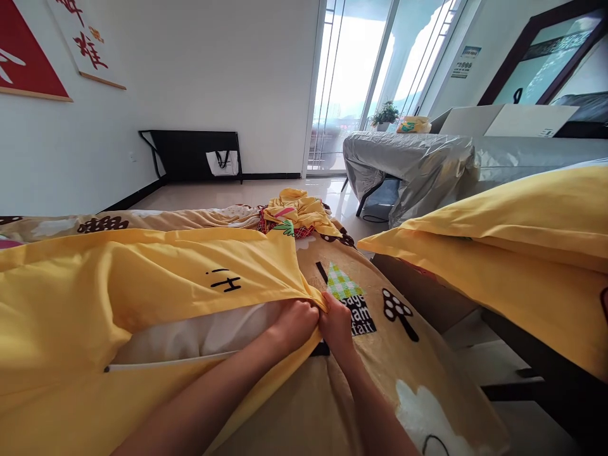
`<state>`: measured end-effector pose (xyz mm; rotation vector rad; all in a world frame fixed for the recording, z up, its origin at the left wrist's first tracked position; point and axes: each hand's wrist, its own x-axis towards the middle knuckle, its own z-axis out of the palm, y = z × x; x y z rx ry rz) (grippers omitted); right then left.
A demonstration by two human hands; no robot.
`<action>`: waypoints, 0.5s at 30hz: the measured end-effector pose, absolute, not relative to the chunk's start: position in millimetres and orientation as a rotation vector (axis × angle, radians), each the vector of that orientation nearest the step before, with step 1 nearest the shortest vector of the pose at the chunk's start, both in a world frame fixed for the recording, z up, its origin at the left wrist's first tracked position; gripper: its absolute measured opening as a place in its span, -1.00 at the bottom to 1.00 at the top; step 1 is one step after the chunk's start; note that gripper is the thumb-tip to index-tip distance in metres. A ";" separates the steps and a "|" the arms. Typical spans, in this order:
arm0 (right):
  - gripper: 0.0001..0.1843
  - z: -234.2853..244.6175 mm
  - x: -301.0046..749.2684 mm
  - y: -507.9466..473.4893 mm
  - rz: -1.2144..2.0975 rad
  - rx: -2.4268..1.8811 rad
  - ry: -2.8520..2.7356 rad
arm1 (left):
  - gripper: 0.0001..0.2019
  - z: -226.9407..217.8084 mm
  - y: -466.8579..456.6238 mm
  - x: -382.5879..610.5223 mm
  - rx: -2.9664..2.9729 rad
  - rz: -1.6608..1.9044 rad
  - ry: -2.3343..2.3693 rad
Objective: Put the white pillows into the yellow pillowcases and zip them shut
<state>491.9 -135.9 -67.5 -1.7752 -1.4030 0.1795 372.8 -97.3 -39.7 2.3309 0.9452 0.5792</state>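
Note:
A yellow pillowcase (166,266) printed with "Hi" lies across the bed, its long zipped side gaping. Through the gap shows a white pillow (204,332). My left hand (297,323) is closed in a fist at the right end of the opening, against the pillow and the yellow cloth; what lies inside the fist is hidden. Right beside it, my right hand (338,323) pinches the gathered corner of the pillowcase from outside. Both hands are nearly touching. Under them spreads a brown patterned blanket (380,367).
A crumpled yellow cloth (301,212) lies at the blanket's far edge. On the right, another yellow pillow (513,221) juts over a cardboard box (422,285). Silver sheeting (427,158) drapes furniture behind. A black folded frame (190,152) leans on the far wall.

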 end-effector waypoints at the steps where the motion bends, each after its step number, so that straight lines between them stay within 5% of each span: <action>1: -0.82 -67.3 491.5 -135.9 0.192 -1.753 -1.383 | -0.86 -41.1 -95.8 375.4 2.317 0.584 0.939; 15: -0.69 -67.0 482.9 -136.2 0.297 -1.599 -1.264 | -0.66 -77.5 -54.2 408.9 2.022 0.766 1.163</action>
